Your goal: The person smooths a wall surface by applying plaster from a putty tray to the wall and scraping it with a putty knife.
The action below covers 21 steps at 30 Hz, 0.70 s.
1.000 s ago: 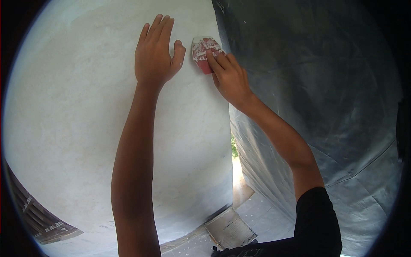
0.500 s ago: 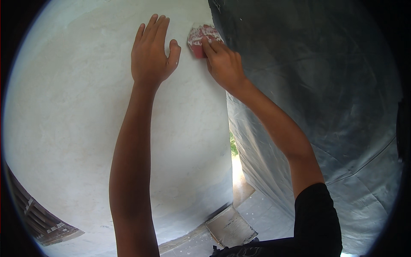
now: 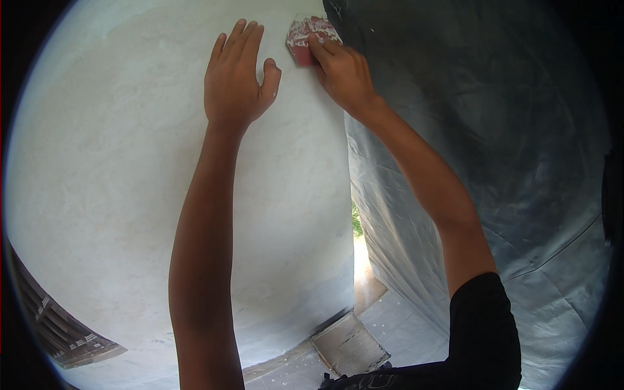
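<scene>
My left hand point(image 3: 238, 78) lies flat against a whitish plastered wall point(image 3: 117, 162), fingers extended upward and thumb out to the side. Up and to the right of it, my right hand point(image 3: 348, 75) pinches a red putty spreader point(image 3: 305, 53) between thumb and fingers. White putty is smeared over the upper part of the spreader, which is at the wall close to its right edge. Part of the spreader is hidden behind my fingers.
Dark plastic sheeting point(image 3: 481, 130) hangs to the right of the wall's edge, with a narrow bright gap point(image 3: 359, 244) between. Below, a putty-stained square board point(image 3: 351, 344) rests on the speckled floor point(image 3: 409, 325). A dark slatted object point(image 3: 58, 325) is at lower left.
My right hand and the spreader have moved a little upward along the wall's edge. My left hand stays flat and appears shifted slightly right in the view.
</scene>
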Motion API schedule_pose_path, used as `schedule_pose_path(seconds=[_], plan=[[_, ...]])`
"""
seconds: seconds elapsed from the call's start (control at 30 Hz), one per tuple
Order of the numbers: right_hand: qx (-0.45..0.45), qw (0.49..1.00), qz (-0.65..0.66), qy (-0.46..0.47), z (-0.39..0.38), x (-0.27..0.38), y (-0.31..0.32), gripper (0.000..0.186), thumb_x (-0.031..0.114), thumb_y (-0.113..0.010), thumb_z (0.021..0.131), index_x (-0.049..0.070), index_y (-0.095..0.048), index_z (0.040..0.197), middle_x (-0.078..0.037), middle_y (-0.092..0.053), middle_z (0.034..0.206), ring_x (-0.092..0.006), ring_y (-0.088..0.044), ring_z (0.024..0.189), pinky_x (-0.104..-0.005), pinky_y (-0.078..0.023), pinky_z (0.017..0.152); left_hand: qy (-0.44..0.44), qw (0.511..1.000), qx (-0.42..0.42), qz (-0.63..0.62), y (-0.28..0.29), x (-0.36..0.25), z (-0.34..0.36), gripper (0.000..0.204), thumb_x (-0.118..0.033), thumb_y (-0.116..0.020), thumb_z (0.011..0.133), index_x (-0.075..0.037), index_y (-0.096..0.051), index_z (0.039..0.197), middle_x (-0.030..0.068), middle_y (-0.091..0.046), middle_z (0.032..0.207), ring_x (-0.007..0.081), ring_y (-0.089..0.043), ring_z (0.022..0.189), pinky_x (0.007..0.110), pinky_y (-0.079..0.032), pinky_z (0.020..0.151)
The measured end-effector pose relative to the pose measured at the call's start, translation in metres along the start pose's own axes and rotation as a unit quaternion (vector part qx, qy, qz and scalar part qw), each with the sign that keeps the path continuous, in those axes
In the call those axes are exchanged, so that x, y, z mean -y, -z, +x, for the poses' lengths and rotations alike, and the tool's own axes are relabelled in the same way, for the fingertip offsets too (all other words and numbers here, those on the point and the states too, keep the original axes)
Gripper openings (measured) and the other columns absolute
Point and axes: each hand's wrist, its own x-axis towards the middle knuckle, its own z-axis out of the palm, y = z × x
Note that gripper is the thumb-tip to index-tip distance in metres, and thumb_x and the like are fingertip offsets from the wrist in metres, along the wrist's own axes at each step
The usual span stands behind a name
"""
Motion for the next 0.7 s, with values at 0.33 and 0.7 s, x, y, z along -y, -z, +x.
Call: schedule_pose_path(seconds=[0.33,0.7], plan=[[0.016,0.998,0.061,-0.021,-0.022,0.002,0.026,0.052,-0.004,-0.069,0.076,0.001,-0.063,0.128,-0.012,-0.064,0.092,-0.0315,-0.067,0.086,-0.0423,-0.057,0.072,-0.003,1.0,0.006,0.012,0.0,-0.001,0.001,0.05,-0.012,-0.056,0.085,0.001,-0.059,0.134,0.0173,-0.064,0.133,0.032,-0.053,0.135,0.049,-0.038,0.115],[0.049,0.998,0.046,-0.018,-0.052,0.018,0.014,0.054,-0.005,-0.068,0.076,-0.003,-0.061,0.129,-0.011,-0.063,0.092,-0.0301,-0.067,0.084,-0.041,-0.057,0.069,-0.011,1.0,-0.011,0.019,-0.002,0.005,-0.001,0.046,-0.016,-0.061,0.083,0.001,-0.062,0.127,0.0165,-0.067,0.129,0.0314,-0.056,0.132,0.047,-0.039,0.115]])
